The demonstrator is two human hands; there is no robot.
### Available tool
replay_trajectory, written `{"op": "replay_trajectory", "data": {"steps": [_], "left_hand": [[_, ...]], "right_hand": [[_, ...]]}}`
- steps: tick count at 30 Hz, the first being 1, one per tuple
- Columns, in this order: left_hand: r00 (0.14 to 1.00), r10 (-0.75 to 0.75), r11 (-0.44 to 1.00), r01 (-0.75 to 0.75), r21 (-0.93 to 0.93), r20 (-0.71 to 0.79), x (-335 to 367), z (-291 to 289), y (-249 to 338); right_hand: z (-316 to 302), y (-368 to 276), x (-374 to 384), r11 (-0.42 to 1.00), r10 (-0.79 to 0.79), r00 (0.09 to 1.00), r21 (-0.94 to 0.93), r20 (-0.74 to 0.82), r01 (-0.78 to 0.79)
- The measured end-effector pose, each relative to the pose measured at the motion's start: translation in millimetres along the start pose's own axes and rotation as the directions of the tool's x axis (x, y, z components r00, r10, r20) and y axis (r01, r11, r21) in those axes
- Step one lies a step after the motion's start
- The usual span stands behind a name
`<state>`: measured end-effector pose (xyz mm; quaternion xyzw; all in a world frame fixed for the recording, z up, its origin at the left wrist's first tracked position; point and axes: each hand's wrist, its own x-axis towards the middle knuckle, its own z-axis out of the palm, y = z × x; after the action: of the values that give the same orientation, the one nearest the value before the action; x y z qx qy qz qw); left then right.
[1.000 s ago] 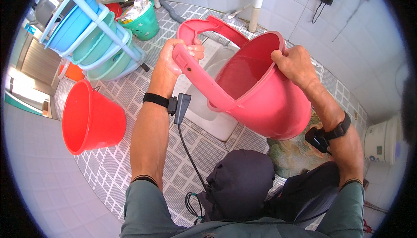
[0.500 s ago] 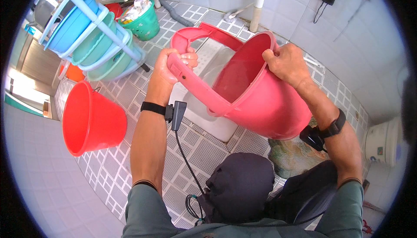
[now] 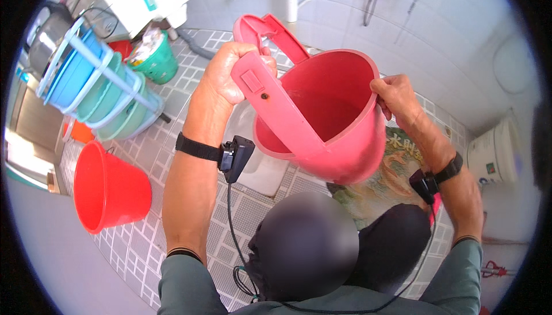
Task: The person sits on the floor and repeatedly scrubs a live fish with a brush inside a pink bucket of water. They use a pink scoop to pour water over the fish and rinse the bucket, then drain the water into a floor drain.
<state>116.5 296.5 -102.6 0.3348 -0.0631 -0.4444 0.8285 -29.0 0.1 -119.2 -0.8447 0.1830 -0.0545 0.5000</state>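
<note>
Head view shows the left hand wrapped around the handle of the pink bucket, tilted partly over the white squat pan, the right hand pinching the rim; firm, even grips should best control the tilt.

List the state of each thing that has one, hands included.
Pink bucket: tilted, held in both hands, open-mouthed; contents unclear.
Handle: raised over the mouth.
Left hand: closed around the handle.
Right hand: gripping the rim.
Red bucket: on the floor, open-mouthed.
Green bin: open, litter inside.
Basins: racked in tiers.
Mat: spread on the floor.
</note>
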Motion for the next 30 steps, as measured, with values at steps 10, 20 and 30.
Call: {"op": "replay_trajectory", "data": {"steps": [10,20,30], "left_hand": [[0.977,-0.112,0.802,-0.019,0.597,0.182,82,117,-68],[0.982,-0.185,0.619,0.089,0.781,0.034,87,127,-53],[0.962,-0.264,0.672,0.129,0.729,0.073,87,119,-50]], "right_hand": [[-40,132,-53,0.828,0.202,0.967,0.554,-0.154,-0.085],[-76,213,-96,0.953,0.049,0.997,0.296,0.052,-0.062],[-158,368,-201,0.899,0.045,0.867,-0.359,-0.496,-0.251]]}}
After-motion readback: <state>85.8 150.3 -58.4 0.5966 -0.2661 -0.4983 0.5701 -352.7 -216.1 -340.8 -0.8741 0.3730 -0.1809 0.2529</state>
